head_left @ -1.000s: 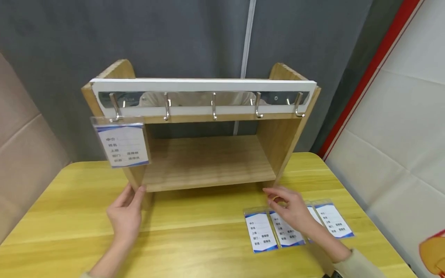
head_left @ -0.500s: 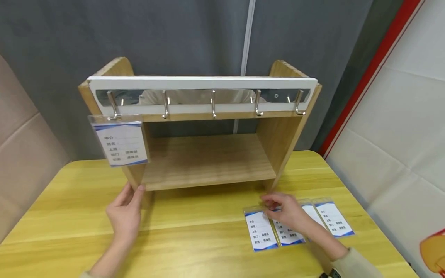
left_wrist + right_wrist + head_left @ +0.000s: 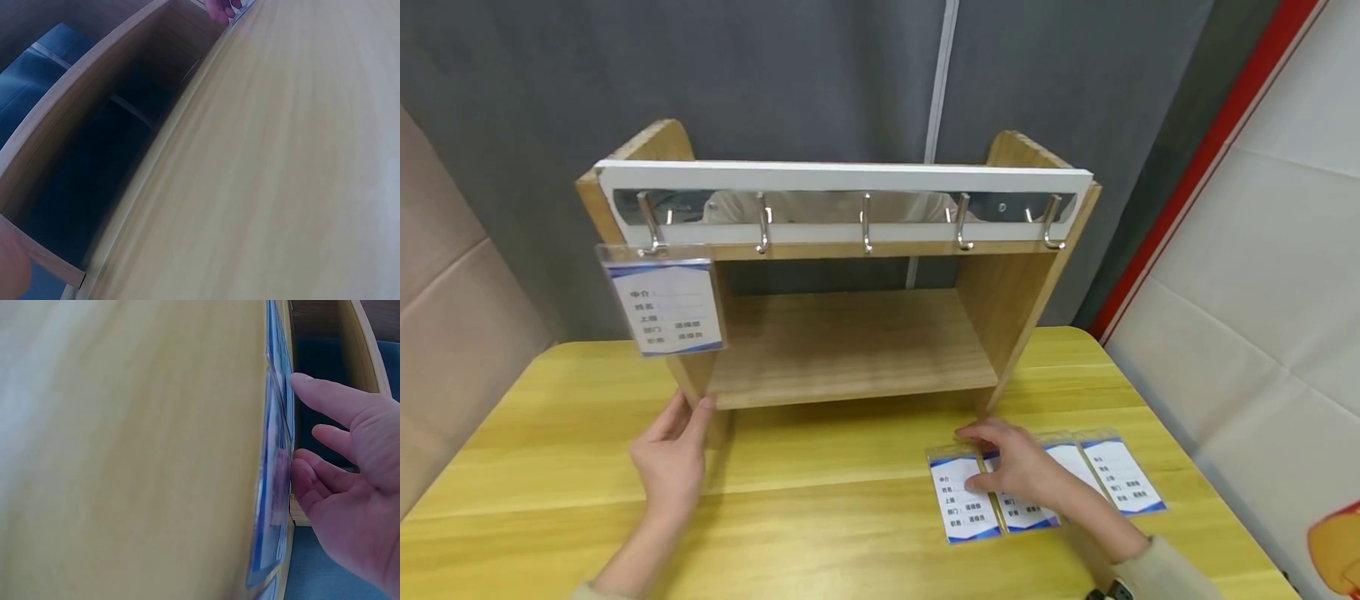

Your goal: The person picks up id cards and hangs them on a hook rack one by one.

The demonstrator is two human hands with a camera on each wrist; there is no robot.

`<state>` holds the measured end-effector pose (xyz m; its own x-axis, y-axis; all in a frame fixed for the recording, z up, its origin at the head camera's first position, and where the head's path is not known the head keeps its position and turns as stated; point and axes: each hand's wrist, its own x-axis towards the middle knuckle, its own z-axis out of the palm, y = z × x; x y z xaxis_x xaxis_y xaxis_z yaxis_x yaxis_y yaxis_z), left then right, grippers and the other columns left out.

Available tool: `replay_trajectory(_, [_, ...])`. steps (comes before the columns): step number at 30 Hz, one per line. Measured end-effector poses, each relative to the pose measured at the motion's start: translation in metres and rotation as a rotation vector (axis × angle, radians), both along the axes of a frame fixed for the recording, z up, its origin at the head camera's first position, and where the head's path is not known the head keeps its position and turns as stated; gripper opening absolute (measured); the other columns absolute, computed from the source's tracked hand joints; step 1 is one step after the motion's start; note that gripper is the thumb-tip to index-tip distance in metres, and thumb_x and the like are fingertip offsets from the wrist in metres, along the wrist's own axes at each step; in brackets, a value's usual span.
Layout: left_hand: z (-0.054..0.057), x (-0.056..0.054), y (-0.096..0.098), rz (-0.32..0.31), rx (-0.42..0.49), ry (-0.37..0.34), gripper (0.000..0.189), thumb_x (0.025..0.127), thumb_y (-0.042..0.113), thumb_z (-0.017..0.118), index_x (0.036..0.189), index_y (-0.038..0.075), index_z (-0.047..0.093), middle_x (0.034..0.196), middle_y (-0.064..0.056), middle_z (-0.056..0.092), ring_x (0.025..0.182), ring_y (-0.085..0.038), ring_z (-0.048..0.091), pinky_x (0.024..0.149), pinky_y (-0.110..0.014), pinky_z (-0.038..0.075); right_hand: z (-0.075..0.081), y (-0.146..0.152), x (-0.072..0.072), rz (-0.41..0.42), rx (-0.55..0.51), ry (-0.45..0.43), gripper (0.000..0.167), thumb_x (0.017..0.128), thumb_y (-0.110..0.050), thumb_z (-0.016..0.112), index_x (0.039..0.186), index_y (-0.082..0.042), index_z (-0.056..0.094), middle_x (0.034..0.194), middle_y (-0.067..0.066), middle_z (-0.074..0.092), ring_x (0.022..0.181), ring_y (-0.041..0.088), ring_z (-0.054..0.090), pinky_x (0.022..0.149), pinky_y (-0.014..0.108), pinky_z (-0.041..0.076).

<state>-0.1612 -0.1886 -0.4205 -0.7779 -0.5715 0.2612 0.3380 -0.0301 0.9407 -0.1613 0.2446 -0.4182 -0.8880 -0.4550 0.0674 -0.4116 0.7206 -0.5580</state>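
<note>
My left hand (image 3: 670, 458) grips the lower left side panel of a small wooden shelf (image 3: 850, 350), thumb on its front edge. In the left wrist view, part of that hand (image 3: 12, 265) shows against the panel. My right hand (image 3: 1018, 467) reaches over a row of several plastic-sleeved name badges on the table. Its fingertips are at the top of the row, and its thumb overlaps the leftmost badge (image 3: 964, 517). The right wrist view shows the hand's fingers (image 3: 331, 400) loosely spread right at the badges (image 3: 272, 500). Another badge (image 3: 666, 308) hangs from the shelf's leftmost hook.
A white rail (image 3: 842, 175) with several metal hooks (image 3: 867, 225) runs across the shelf's upper front. Shelf and badges are on a yellow wood-grain table (image 3: 820, 517). A grey curtain (image 3: 790, 75) hangs behind, and a white panel (image 3: 1240, 275) with red trim stands at right.
My right hand has lowered onto the badges and shifted slightly left, its thumb parting from the fingers. My left hand keeps its grip on the shelf.
</note>
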Motion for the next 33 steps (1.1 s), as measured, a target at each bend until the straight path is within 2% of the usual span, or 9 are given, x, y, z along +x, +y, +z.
replay_trajectory(3, [0.001,0.001,0.0,-0.005,0.007,-0.005,0.04,0.09,0.0,0.078,0.128,-0.004,0.065,0.119,-0.008,0.068,0.093,0.004,0.07,0.087,-0.018,0.057,0.0,0.0,0.0,-0.002,0.012,-0.008,0.06,0.08,-0.022,0.091,0.133,-0.007,0.066,0.128,0.008,0.064,0.106,0.021,0.062,0.088,0.038,0.059])
replay_trajectory(10, [0.002,0.002,0.001,-0.003,0.003,-0.019,0.04,0.091,0.0,0.077,0.129,-0.004,0.065,0.115,0.002,0.07,0.093,0.003,0.071,0.086,-0.017,0.057,0.001,0.0,-0.002,-0.001,0.022,-0.039,0.056,0.081,-0.02,0.09,0.131,-0.008,0.067,0.123,0.005,0.065,0.1,0.016,0.06,0.084,0.033,0.058])
replay_trajectory(18, [0.002,0.001,0.001,-0.01,0.009,-0.003,0.04,0.09,-0.001,0.077,0.128,-0.004,0.065,0.12,-0.01,0.067,0.093,0.005,0.07,0.086,-0.016,0.057,0.002,0.0,-0.005,0.02,0.004,-0.059,0.056,0.082,-0.02,0.089,0.131,-0.006,0.067,0.119,0.003,0.065,0.098,0.014,0.059,0.081,0.031,0.058])
replay_trajectory(24, [0.001,0.0,0.001,-0.004,0.006,0.001,0.039,0.091,-0.002,0.077,0.128,-0.004,0.065,0.115,0.001,0.071,0.093,0.003,0.071,0.086,-0.018,0.057,0.002,-0.001,-0.008,0.007,0.016,-0.05,0.056,0.081,-0.017,0.09,0.129,-0.003,0.067,0.113,0.001,0.067,0.097,0.014,0.06,0.082,0.031,0.059])
replay_trajectory(30, [0.002,0.001,0.001,-0.001,0.002,0.001,0.039,0.091,-0.001,0.077,0.128,-0.004,0.065,0.116,-0.004,0.069,0.093,0.003,0.071,0.086,-0.017,0.057,0.003,-0.004,-0.013,-0.023,0.039,-0.085,0.055,0.08,-0.015,0.09,0.128,0.0,0.067,0.106,-0.002,0.067,0.095,0.013,0.059,0.08,0.029,0.059])
replay_trajectory(33, [0.003,0.001,0.001,-0.004,0.008,0.001,0.039,0.09,-0.001,0.077,0.128,-0.004,0.065,0.115,-0.002,0.07,0.093,0.003,0.071,0.086,-0.017,0.057,0.005,-0.006,-0.016,-0.018,0.05,-0.091,0.054,0.08,-0.014,0.09,0.127,0.0,0.067,0.104,-0.003,0.065,0.094,0.013,0.058,0.081,0.028,0.058])
